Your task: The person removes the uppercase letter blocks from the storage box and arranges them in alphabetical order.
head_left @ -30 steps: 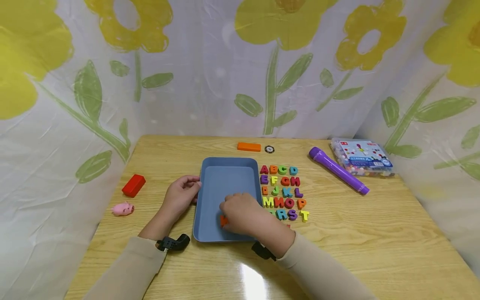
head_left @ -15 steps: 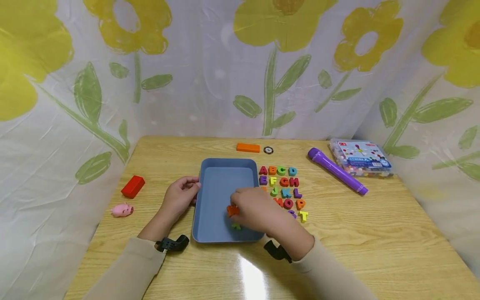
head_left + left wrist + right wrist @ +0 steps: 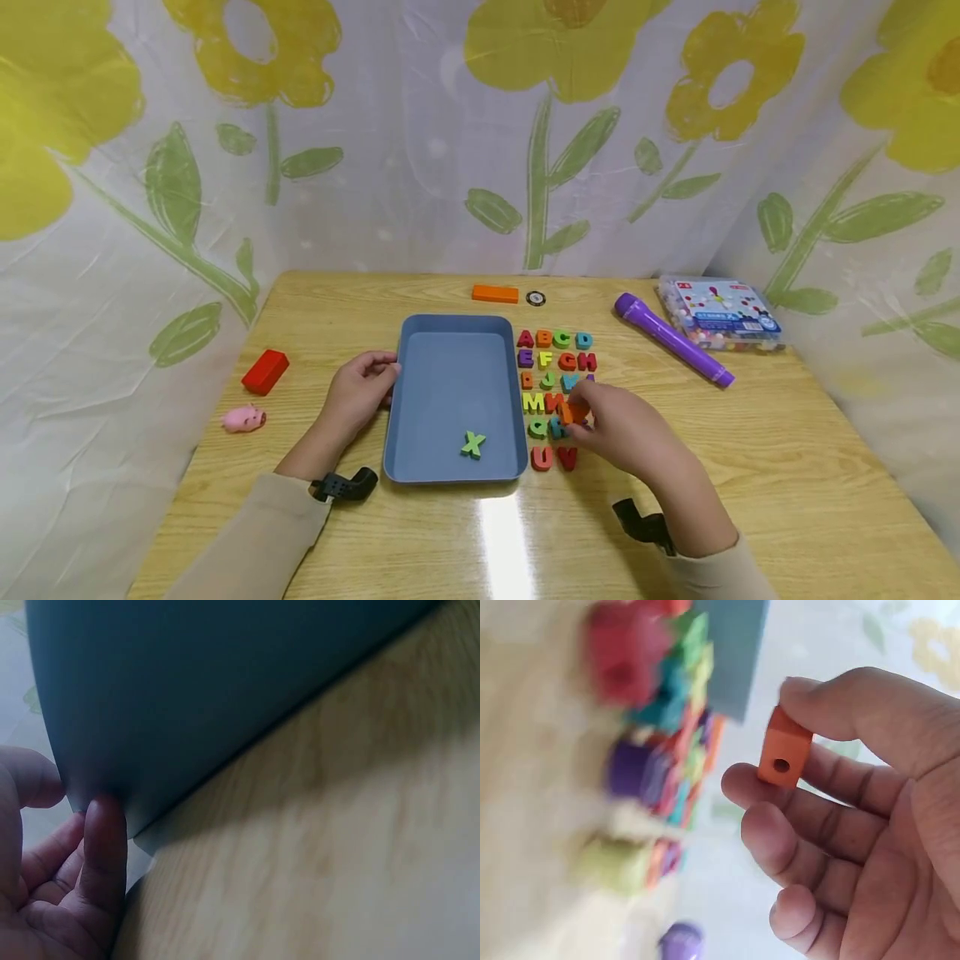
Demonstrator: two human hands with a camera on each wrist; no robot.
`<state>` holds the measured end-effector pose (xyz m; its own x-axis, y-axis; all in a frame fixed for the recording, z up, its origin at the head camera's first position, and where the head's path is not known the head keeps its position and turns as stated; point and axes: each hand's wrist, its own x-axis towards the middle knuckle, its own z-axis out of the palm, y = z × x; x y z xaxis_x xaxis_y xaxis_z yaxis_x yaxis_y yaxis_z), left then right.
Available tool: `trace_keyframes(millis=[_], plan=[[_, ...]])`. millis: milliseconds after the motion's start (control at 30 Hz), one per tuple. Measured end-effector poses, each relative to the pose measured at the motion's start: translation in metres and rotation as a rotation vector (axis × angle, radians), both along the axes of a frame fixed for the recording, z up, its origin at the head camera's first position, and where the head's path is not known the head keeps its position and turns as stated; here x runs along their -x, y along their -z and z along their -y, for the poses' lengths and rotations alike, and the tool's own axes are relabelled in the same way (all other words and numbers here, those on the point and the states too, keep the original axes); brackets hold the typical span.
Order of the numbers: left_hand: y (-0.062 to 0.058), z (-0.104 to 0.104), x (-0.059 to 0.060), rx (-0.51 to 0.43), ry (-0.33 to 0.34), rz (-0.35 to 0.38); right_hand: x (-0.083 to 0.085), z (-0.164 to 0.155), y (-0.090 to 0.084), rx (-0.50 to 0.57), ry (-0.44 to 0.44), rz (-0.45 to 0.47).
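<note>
A blue tray (image 3: 457, 322) sits mid-table with a green letter X (image 3: 472, 444) lying in its near end. My left hand (image 3: 372, 379) grips the tray's left rim; in the left wrist view its fingers (image 3: 105, 847) press against the tray wall (image 3: 225, 690). Right of the tray, coloured letter blocks (image 3: 555, 360) lie in rows, ending in a red U (image 3: 542, 457) and V (image 3: 567, 457). My right hand (image 3: 588, 419) hovers over the lower rows and pinches an orange letter block (image 3: 572, 411). The right wrist view shows that block (image 3: 782, 750) held between thumb and fingers (image 3: 810, 795).
A red block (image 3: 266, 371) and a pink toy pig (image 3: 243, 418) lie at the left. At the back are an orange bar (image 3: 495, 293) and a small round disc (image 3: 536, 298). A purple torch (image 3: 671, 340) and a clear bead box (image 3: 720, 314) lie at the right. Flowered curtains surround the table.
My right hand lifted the orange block out of the tray and carried it right, over the letter rows. The green X now lies uncovered. The left hand stayed put.
</note>
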<state>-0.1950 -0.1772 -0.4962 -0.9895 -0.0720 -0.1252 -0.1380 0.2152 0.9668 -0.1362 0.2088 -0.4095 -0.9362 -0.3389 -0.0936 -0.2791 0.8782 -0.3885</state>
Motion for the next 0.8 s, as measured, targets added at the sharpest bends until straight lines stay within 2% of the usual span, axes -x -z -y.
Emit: trace_keyframes(millis=[267,500,800], plan=[[-0.001,-0.001,0.0,0.018,0.011,-0.006,-0.022,-0.03,0.023,-0.017,0.062,0.114],[0.001,0.001,-0.001,0.026,0.008,-0.005,-0.031,-0.034,0.034,-0.006,0.03,0.056],[0.001,0.0,0.0,0.026,0.009,-0.005,-0.034,-0.035,0.04,-0.023,0.042,0.05]])
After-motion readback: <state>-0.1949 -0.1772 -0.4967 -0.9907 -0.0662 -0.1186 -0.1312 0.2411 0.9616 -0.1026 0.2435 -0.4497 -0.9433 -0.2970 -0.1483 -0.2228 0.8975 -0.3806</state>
